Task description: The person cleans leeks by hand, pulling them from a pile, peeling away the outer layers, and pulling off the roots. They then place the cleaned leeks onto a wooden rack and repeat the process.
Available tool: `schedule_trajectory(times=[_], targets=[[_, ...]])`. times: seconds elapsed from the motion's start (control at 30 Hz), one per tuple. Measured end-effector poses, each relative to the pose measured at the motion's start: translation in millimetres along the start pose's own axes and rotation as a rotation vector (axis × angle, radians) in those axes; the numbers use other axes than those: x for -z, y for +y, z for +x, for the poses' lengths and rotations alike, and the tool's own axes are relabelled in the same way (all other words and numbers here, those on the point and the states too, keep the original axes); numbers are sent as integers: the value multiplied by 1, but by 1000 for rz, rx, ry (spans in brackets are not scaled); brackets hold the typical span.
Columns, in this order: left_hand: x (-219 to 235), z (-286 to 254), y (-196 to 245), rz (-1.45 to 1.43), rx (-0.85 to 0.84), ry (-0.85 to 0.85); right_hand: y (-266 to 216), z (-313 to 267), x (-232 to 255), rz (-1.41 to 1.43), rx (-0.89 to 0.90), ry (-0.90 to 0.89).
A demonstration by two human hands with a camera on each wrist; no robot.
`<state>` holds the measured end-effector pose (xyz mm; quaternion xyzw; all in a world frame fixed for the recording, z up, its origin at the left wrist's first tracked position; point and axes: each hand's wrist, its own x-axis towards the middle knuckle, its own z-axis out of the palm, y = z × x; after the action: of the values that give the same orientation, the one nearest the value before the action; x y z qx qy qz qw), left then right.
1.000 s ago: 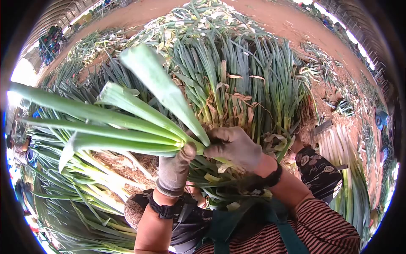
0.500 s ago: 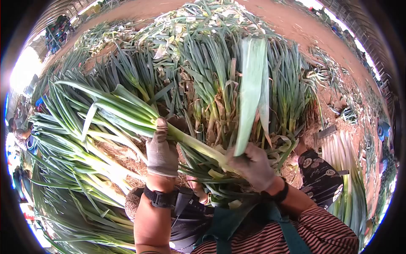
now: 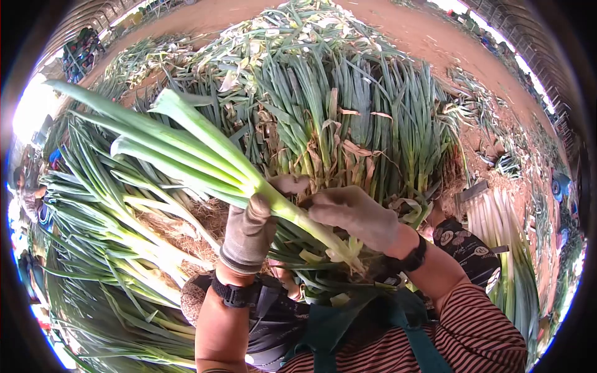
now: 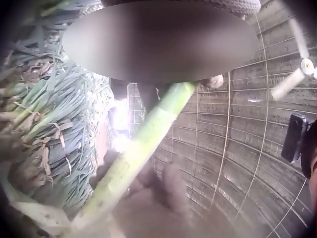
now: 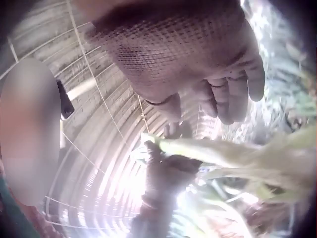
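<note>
My gloved left hand grips a thick green onion just below where its leaves fan out. The leaves point up and left, and the pale root end slants down to the right. My gloved right hand is beside the middle of the stalk, its fingers extended. In the right wrist view that hand shows loose fingers above the stalk, with nothing held in them. The left wrist view shows the bare stalk running diagonally, with a blurred hand behind it.
Upright green onion bunches stand ahead, with a heap of stripped leaves beyond. More untrimmed onions lie at the left. Cleaned pale stalks lie at the right by the knee, near a flat metal piece.
The right hand pulled a broad leaf down along the stalk and away. That leaf is now out of the hand, which has moved back up beside the stalk. The left hand keeps its grip.
</note>
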<state>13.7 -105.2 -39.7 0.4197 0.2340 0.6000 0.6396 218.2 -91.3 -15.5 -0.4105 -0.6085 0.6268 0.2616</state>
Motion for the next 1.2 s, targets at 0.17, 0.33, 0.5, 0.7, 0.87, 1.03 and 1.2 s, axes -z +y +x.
schedule_trajectory(times=[0.17,0.33,0.5,0.7,0.87,1.03,1.2], targets=[[-2,-7,6,-45,153,-40,1,12,-10,111,-13,-119],[-5,-8,9,-52,204,-90,12,11,2,131,-210,-126],[-6,-7,10,-80,182,-64,-3,5,-8,344,-89,-119],[-1,-12,12,-43,233,-85,12,1,-7,438,-127,-212],[-7,-12,12,100,108,-196,6,0,-14,409,-47,-252],[-15,-13,13,8,119,-285,-7,-4,-15,689,-132,-466],[-11,-13,13,7,141,-310,15,12,-15,-95,388,-387]])
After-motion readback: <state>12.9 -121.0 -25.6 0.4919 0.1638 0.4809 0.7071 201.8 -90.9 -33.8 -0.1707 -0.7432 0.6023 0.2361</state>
